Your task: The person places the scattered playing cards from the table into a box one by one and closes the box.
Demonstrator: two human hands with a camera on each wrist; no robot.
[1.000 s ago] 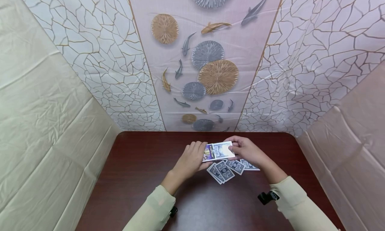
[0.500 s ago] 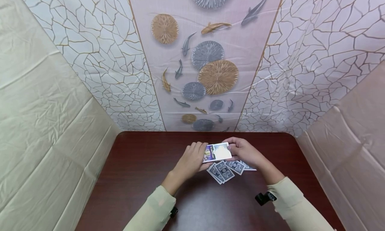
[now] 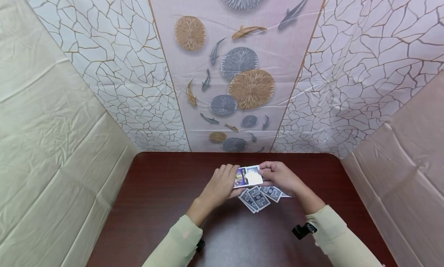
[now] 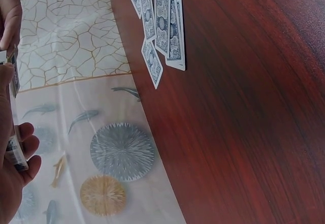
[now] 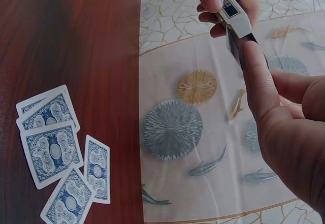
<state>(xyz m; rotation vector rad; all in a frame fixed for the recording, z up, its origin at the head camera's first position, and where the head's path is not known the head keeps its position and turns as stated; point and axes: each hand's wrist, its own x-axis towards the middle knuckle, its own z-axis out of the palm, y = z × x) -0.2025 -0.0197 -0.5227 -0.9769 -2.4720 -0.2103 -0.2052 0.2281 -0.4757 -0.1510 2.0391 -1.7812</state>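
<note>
My left hand [image 3: 218,186] grips a small card box [image 3: 240,178] with a purple and yellow picture, held up above the table in the head view. Out of its right end sticks a deck of playing cards [image 3: 254,178], blue-patterned and bright with glare. With thumb and fingers my right hand [image 3: 281,178] pinches the deck's outer end. In the right wrist view the card box [image 5: 232,10] is seen edge-on, the right index finger [image 5: 257,76] reaching toward its end. Several loose playing cards [image 3: 259,198] lie face down below the hands.
The dark red-brown table [image 3: 156,205] reaches back to a patterned cloth [image 3: 239,120] hung behind it. Pale cloth walls stand at the left [image 3: 69,155] and right [image 3: 392,174]. In the left wrist view the loose cards [image 4: 162,26] overlap near the table edge.
My right hand has moved left toward the card box, and less of the deck sticks out of it. The left hand and the box stay nearly still.
</note>
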